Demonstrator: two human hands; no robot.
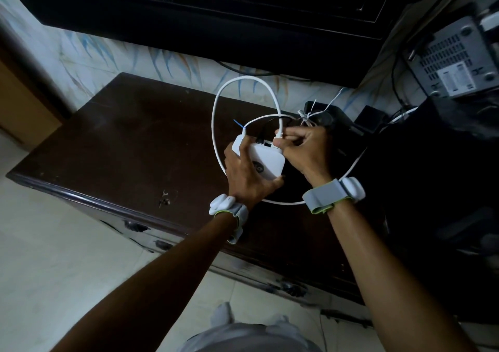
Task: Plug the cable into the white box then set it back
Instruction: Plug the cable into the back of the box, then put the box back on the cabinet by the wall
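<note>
A small white box [266, 157] with rounded corners is held above the dark wooden cabinet [129, 141]. My left hand [247, 175] grips it from the near side, thumb under its front corner. My right hand [306, 149] pinches the plug end of a white cable [216, 125] at the box's back edge, right at the ports. The cable loops up and around behind the box, then runs under my right wrist. Another thin cable with a blue tie [239, 124] enters the box's left rear corner. I cannot tell whether the plug is seated.
A black television [216, 14] stands on the wall behind. A grey set-top box [456, 57] and tangled black wires hang at the right. Black adapters [332, 116] lie at the cabinet's back right. A black speaker [445, 189] stands at the right.
</note>
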